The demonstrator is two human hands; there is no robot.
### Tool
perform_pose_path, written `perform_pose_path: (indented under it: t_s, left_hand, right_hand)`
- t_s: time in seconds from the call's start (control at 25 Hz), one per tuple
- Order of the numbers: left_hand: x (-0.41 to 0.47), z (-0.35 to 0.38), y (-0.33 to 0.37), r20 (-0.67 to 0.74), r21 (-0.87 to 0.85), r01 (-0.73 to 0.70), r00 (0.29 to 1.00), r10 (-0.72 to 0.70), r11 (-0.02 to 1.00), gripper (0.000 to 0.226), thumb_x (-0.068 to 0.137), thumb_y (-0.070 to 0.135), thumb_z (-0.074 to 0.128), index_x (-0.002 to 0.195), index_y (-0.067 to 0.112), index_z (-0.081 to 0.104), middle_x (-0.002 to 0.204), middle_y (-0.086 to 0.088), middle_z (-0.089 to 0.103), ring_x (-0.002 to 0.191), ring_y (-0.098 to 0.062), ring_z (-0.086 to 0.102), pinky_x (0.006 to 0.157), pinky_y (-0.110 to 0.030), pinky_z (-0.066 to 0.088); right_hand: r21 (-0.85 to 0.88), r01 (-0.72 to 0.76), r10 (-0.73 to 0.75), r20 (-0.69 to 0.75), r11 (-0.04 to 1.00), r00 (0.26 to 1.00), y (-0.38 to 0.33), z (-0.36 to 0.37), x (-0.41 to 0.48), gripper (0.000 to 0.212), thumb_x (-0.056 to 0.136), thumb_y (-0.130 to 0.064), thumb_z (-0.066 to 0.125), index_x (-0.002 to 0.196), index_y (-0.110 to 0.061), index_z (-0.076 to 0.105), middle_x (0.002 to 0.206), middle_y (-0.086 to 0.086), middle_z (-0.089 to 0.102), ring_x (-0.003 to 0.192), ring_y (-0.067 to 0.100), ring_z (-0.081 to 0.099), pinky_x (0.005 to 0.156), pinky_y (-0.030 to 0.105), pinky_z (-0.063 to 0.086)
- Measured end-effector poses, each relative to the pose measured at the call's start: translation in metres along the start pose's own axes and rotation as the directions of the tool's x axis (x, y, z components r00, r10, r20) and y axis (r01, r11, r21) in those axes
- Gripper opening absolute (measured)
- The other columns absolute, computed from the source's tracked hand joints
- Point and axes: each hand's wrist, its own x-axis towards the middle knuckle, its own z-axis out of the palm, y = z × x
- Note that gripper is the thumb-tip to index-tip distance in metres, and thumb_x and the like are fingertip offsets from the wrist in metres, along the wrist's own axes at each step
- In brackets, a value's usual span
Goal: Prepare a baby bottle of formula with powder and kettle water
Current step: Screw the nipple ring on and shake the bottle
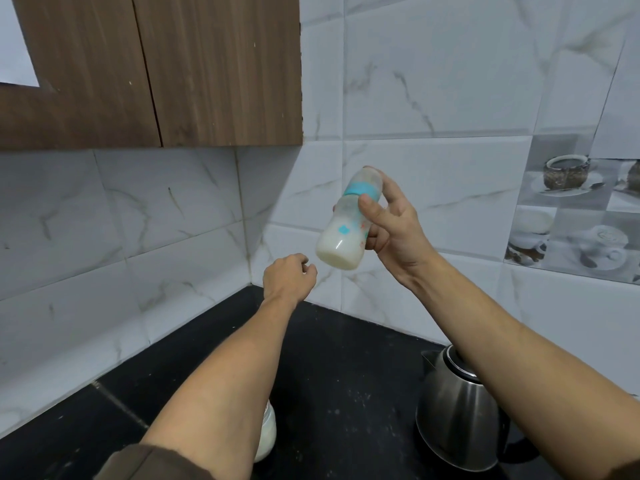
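Right hand [391,230] has thumb and fingers wrapped round the baby bottle [344,233], holding it up in the air over the black counter [346,368]. Left hand [289,277] sits just off the bottle's base at about 8 o'clock, not touching it, fingers loosely curled with nothing in them. The bottle's tilted, capped end pointing to 1 o'clock, teal collar [360,190] on, milky white liquid pooled in the lower part. Down at 5 o'clock from it a steel kettle [457,414] stands on the counter, half under the right forearm. At 7 o'clock a white container [267,436] peeks out from under the left forearm, can't tell what it is. Marble-look tiled wall [450,81] behind, wooden cabinet [156,64] at 11 o'clock.
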Motion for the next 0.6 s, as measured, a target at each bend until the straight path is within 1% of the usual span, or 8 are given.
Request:
perform_pose_path:
  t_s: [0.04, 0.12, 0.16, 0.24, 0.36, 0.4, 0.52, 0.6]
  left_hand:
    - [0.0, 0.0, -0.001, 0.0, 0.0, -0.003, 1.0, 0.003, 1.0, 0.035, 0.102, 0.032, 0.051, 0.125, 0.015, 0.072, 0.111, 0.0, 0.077, 0.101, -0.027, 0.068, 0.085, -0.035, 0.051]
    - [0.0, 0.001, -0.003, 0.001, -0.009, -0.005, 1.0, 0.005, 1.0, 0.036, 0.102, 0.031, 0.05, 0.128, 0.016, 0.071, 0.114, 0.002, 0.077, 0.104, -0.026, 0.068, 0.087, -0.036, 0.052]
    - [0.0, 0.0, -0.003, -0.001, -0.013, -0.002, 1.0, 0.002, 1.0, 0.037, 0.102, 0.031, 0.05, 0.13, 0.017, 0.07, 0.115, 0.002, 0.077, 0.105, -0.026, 0.068, 0.088, -0.036, 0.052]
    - [0.0, 0.0, -0.005, -0.002, -0.011, -0.002, 1.0, 0.002, 1.0, 0.038, 0.102, 0.032, 0.05, 0.131, 0.017, 0.07, 0.116, 0.003, 0.077, 0.107, -0.026, 0.068, 0.089, -0.036, 0.052]
    - [0.001, -0.001, -0.005, -0.008, -0.006, -0.001, 1.0, 0.0, 1.0, 0.035, 0.102, 0.031, 0.051, 0.127, 0.016, 0.071, 0.113, 0.001, 0.077, 0.104, -0.026, 0.067, 0.087, -0.035, 0.051]
    - [0.001, -0.001, -0.005, -0.008, -0.008, -0.002, 1.0, 0.002, 1.0, 0.035, 0.102, 0.031, 0.051, 0.127, 0.015, 0.071, 0.113, 0.001, 0.077, 0.105, -0.026, 0.067, 0.088, -0.035, 0.051]
    - [0.0, -0.001, -0.01, -0.004, -0.022, -0.002, 1.0, 0.002, 1.0, 0.039, 0.102, 0.032, 0.05, 0.132, 0.017, 0.069, 0.118, 0.003, 0.076, 0.11, -0.026, 0.067, 0.093, -0.037, 0.053]
    - [-0.001, -0.002, -0.012, -0.005, -0.013, 0.009, 1.0, -0.009, 1.0, 0.039, 0.102, 0.032, 0.05, 0.132, 0.017, 0.07, 0.118, 0.003, 0.077, 0.11, -0.026, 0.068, 0.092, -0.037, 0.052]
  right_hand:
    - [0.054, 0.018, -0.015, -0.063, 0.998, 0.998, -0.003, 0.001, 0.003, 0.059, 0.089, -0.031, 0.076, 0.143, -0.023, 0.052, 0.113, 0.018, 0.07, 0.089, 0.029, 0.073, 0.064, 0.035, 0.059]
    - [0.272, 0.054, 0.026, -0.279, 0.961, 0.96, -0.008, 0.0, 0.013, 0.053, 0.092, -0.035, 0.074, 0.138, -0.018, 0.054, 0.117, 0.01, 0.066, 0.086, 0.025, 0.075, 0.068, 0.036, 0.06]
    - [0.347, 0.067, 0.052, -0.322, 0.935, 0.945, -0.009, -0.001, 0.017, 0.049, 0.092, -0.037, 0.075, 0.133, -0.018, 0.055, 0.12, 0.011, 0.064, 0.086, 0.024, 0.076, 0.071, 0.036, 0.061]
    - [0.287, 0.019, 0.057, -0.253, 0.958, 0.966, -0.01, -0.001, 0.015, 0.048, 0.09, -0.039, 0.075, 0.13, -0.02, 0.056, 0.12, 0.011, 0.064, 0.088, 0.025, 0.075, 0.072, 0.038, 0.061]
    - [0.008, -0.021, 0.021, -0.003, 1.0, 1.0, -0.006, 0.006, 0.003, 0.061, 0.087, -0.033, 0.077, 0.142, -0.023, 0.053, 0.117, 0.02, 0.069, 0.093, 0.032, 0.072, 0.068, 0.038, 0.06]
    - [0.019, 0.002, -0.002, -0.008, 1.0, 1.0, -0.007, 0.006, 0.004, 0.063, 0.087, -0.032, 0.077, 0.143, -0.023, 0.052, 0.117, 0.02, 0.07, 0.092, 0.032, 0.072, 0.066, 0.037, 0.06]
    - [0.287, 0.069, 0.02, -0.296, 0.956, 0.955, -0.013, 0.004, 0.014, 0.056, 0.091, -0.036, 0.075, 0.138, -0.016, 0.053, 0.117, 0.01, 0.067, 0.087, 0.026, 0.075, 0.072, 0.038, 0.061]
    - [0.308, 0.056, 0.039, -0.293, 0.95, 0.955, -0.012, 0.002, 0.015, 0.052, 0.091, -0.037, 0.075, 0.134, -0.018, 0.053, 0.117, 0.009, 0.066, 0.088, 0.026, 0.075, 0.075, 0.038, 0.061]
